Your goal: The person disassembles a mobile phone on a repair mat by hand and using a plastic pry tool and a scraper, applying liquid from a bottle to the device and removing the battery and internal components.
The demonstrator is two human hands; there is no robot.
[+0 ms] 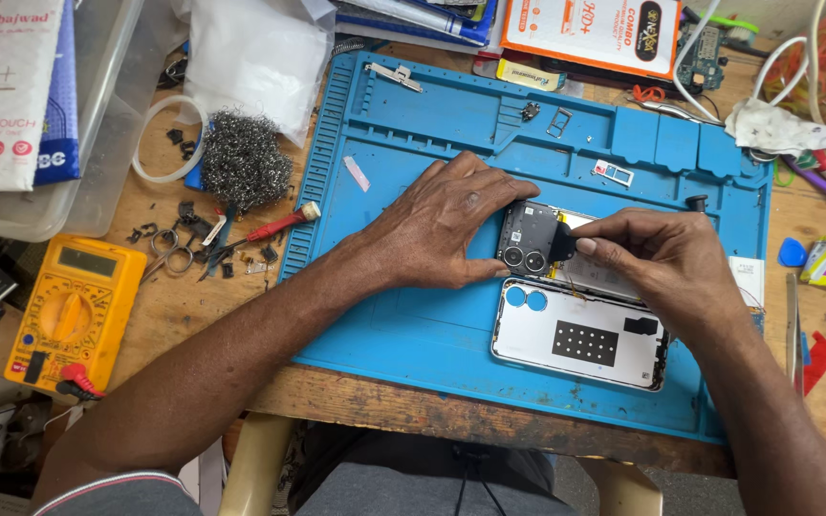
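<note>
An opened phone (532,237) lies on a blue work mat (413,315), its dark camera end and inner parts showing. My left hand (442,225) rests over the phone's left end and steadies it with fingers and thumb. My right hand (657,253) pinches a small black flat piece (563,242) against the phone's upper inside. The detached white back cover (580,334), with a black dotted patch and two round holes, lies just in front of the phone.
A yellow multimeter (74,311) sits at the left. Steel wool (241,158), a red-handled screwdriver (274,226), scissors (172,250) and small black bits lie left of the mat. Boxes, cables and a cloth (776,126) crowd the back; picks and a packet lie at right.
</note>
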